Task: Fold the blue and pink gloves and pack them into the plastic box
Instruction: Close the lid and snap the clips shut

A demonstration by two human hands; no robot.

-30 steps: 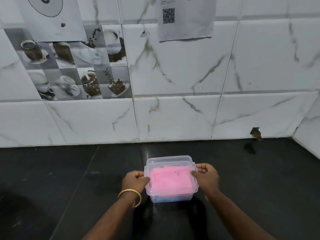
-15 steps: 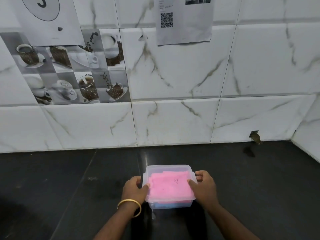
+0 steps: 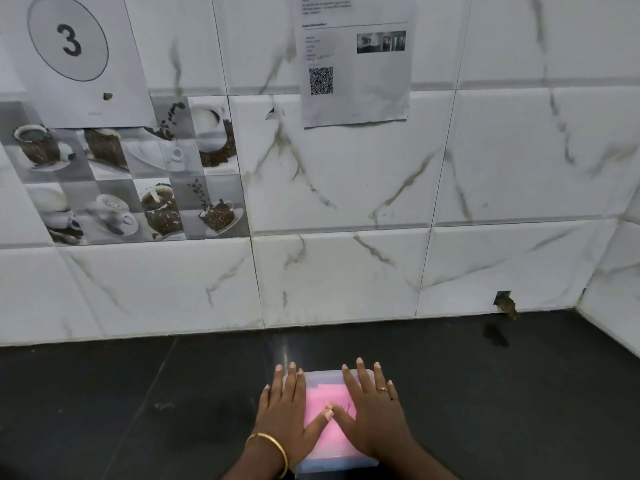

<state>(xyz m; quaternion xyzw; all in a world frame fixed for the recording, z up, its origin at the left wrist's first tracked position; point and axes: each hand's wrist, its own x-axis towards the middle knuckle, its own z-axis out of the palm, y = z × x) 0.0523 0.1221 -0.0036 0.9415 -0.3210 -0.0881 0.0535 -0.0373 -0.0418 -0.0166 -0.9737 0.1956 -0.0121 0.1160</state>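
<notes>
No grip as such: left hand (image 3: 289,415) and right hand (image 3: 372,412) lie flat, fingers straight and spread, palms pressing the lid (image 3: 323,377) of the plastic box (image 3: 337,463), thumbs meeting mid-lid. Likely seating the lid, load spread evenly. Box sits on the black desk (image 3: 138,393), near edge. Pink glove (image 3: 323,403) shows through lid, folded flat; blue glove (image 3: 334,462) underneath, visible through front wall.

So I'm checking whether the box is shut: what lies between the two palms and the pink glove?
In the head view, the clear lid lies between both flat hands, left and right, and the pink glove.
</notes>
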